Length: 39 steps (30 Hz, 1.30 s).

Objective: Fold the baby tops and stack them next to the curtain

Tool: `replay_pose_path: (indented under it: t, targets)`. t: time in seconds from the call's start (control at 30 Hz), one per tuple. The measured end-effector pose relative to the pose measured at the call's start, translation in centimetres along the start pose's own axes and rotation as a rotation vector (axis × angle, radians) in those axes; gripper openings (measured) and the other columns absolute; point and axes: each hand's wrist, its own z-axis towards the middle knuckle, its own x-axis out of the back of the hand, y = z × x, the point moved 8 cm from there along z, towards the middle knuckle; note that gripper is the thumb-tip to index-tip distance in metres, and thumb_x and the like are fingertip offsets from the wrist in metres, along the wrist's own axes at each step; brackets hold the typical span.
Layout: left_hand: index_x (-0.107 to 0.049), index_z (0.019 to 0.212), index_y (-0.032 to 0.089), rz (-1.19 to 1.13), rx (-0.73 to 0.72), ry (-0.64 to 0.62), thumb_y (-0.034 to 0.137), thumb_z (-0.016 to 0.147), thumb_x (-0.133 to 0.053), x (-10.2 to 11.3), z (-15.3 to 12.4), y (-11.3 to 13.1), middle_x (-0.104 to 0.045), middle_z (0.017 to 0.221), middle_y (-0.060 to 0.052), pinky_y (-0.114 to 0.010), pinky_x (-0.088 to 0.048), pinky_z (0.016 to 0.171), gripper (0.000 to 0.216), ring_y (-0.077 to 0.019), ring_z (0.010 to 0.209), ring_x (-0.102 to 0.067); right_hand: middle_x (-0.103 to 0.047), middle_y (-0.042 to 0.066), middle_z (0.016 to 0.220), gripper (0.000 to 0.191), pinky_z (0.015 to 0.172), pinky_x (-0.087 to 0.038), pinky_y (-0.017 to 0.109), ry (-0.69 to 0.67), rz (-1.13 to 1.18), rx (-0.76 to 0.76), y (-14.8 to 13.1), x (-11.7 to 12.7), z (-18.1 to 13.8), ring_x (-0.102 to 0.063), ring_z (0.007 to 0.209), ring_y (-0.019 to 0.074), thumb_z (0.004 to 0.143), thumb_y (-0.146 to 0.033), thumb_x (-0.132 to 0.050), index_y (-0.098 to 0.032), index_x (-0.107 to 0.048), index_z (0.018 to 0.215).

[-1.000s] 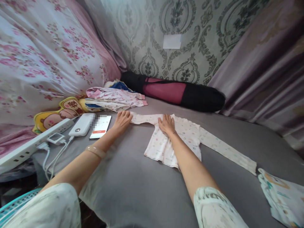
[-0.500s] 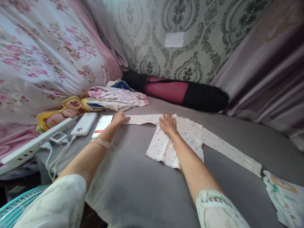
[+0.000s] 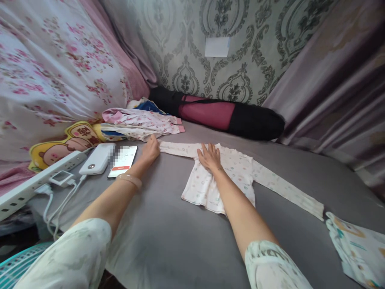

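A small white long-sleeved baby shirt [image 3: 237, 172] with a coloured dot print lies spread flat on the grey sheet [image 3: 180, 233]. My right hand [image 3: 208, 156] rests flat on its chest near the collar, fingers spread. My left hand [image 3: 150, 149] lies at the cuff end of the shirt's left sleeve [image 3: 177, 147], fingers curled over the cuff; what they grip is hidden. The other sleeve [image 3: 288, 192] stretches out to the right.
A phone [image 3: 122, 161], a white power bank [image 3: 96, 159] and a power strip [image 3: 36, 180] with cables lie at the left. Folded pink-print clothes [image 3: 141, 122] sit behind. A black and maroon bag [image 3: 228, 117] lies along the wall. Another printed garment [image 3: 357, 245] is at the lower right.
My left hand has slid left along the sleeve to its cuff, drawing the sleeve out straight. My right hand has stayed flat on the shirt.
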Motion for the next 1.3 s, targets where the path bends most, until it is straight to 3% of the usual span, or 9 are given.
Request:
replay_pose_path:
  t: [0.17,0.27,0.37,0.5,0.57,0.67,0.83,1.17,1.3]
  targets:
    - [-0.047,0.125,0.003,0.126,0.019,-0.019,0.008,0.085,-0.032,-0.1,-0.6,0.3,-0.059,0.115,-0.031,-0.043,-0.049,0.078,0.043,-0.0353,0.1,-0.065,-0.028,0.014,0.157,0.059,0.115,-0.009,0.048,0.004,-0.003,0.002,-0.1,0.1,-0.1,-0.019,0.145,0.0292,0.1,-0.052,-0.025,-0.024,-0.035,0.15]
    - [-0.05,0.125,0.0,0.201,-0.034,0.061,0.008,0.084,-0.037,1.0,-0.5,1.6,-0.055,0.121,-0.034,-0.05,-0.045,0.086,0.044,-0.0406,0.111,-0.058,-0.029,0.014,0.157,0.059,0.115,-0.009,0.048,0.01,-0.004,0.001,-0.2,0.2,-0.2,-0.019,0.145,0.0291,0.1,-0.052,-0.025,-0.024,-0.035,0.15]
    - [-0.055,0.122,0.003,0.197,-0.256,0.092,0.006,0.083,-0.04,0.6,-0.8,6.2,-0.057,0.122,-0.03,-0.052,-0.039,0.096,0.042,-0.0393,0.12,-0.052,-0.029,0.014,0.157,0.058,0.115,-0.009,0.048,0.017,-0.005,0.002,-0.3,0.4,-0.2,-0.019,0.145,0.0292,0.1,-0.051,-0.025,-0.023,-0.036,0.15]
    - [-0.05,0.131,0.011,-0.02,-0.573,-0.103,0.008,0.088,-0.037,-3.7,-2.4,14.6,-0.063,0.12,-0.019,-0.039,-0.043,0.096,0.045,-0.0266,0.112,-0.06,-0.029,0.012,0.158,0.054,0.116,-0.01,0.048,-0.007,-0.012,-0.022,-0.2,0.4,-0.2,-0.019,0.146,0.028,0.101,-0.041,-0.022,-0.025,-0.034,0.151]
    - [-0.043,0.137,0.009,-0.117,-0.599,-0.139,0.015,0.092,-0.037,-5.7,-2.9,17.4,-0.063,0.123,-0.02,-0.037,-0.043,0.097,0.046,-0.0252,0.113,-0.06,-0.028,0.011,0.158,0.053,0.116,-0.01,0.047,-0.038,-0.023,-0.024,-0.1,0.2,-0.1,-0.019,0.146,0.0271,0.101,-0.036,-0.022,-0.025,-0.032,0.152]
    - [-0.039,0.14,0.007,-0.169,-0.58,-0.153,0.017,0.093,-0.037,-7.8,-3.2,18.6,-0.058,0.132,-0.022,-0.037,-0.04,0.103,0.048,-0.0258,0.122,-0.056,-0.026,0.011,0.159,0.054,0.116,-0.01,0.046,-0.029,-0.043,-0.007,-0.1,0.2,-0.1,-0.019,0.146,0.0267,0.1,-0.034,-0.023,-0.025,-0.031,0.152]
    - [-0.032,0.146,0.005,-0.107,-0.597,-0.171,0.016,0.094,-0.031,-8.2,-2.8,15.1,-0.042,0.149,-0.021,-0.04,-0.028,0.114,0.053,-0.0257,0.14,-0.037,-0.028,0.012,0.158,0.054,0.116,-0.012,0.048,-0.01,-0.055,-0.002,0.0,0.0,0.0,-0.02,0.146,0.028,0.099,-0.034,-0.024,-0.024,-0.033,0.152]
    - [-0.036,0.149,0.018,0.095,-0.333,-0.234,0.038,0.099,-0.023,-4.7,0.6,2.0,-0.03,0.157,-0.014,-0.052,-0.019,0.116,0.055,-0.0275,0.146,-0.025,-0.026,0.012,0.159,0.055,0.116,-0.012,0.048,-0.041,-0.046,0.005,-0.1,-0.1,0.2,-0.019,0.146,0.0293,0.099,-0.033,-0.025,-0.023,-0.033,0.152]
    - [-0.039,0.146,0.018,0.096,-0.282,-0.163,0.033,0.098,-0.025,-4.0,0.8,0.6,-0.036,0.154,-0.015,-0.051,-0.021,0.114,0.053,-0.0278,0.144,-0.028,-0.028,0.012,0.158,0.053,0.116,-0.011,0.048,0.001,-0.031,0.004,-0.2,0.0,0.1,-0.02,0.146,0.028,0.099,-0.032,-0.027,-0.024,-0.035,0.151]
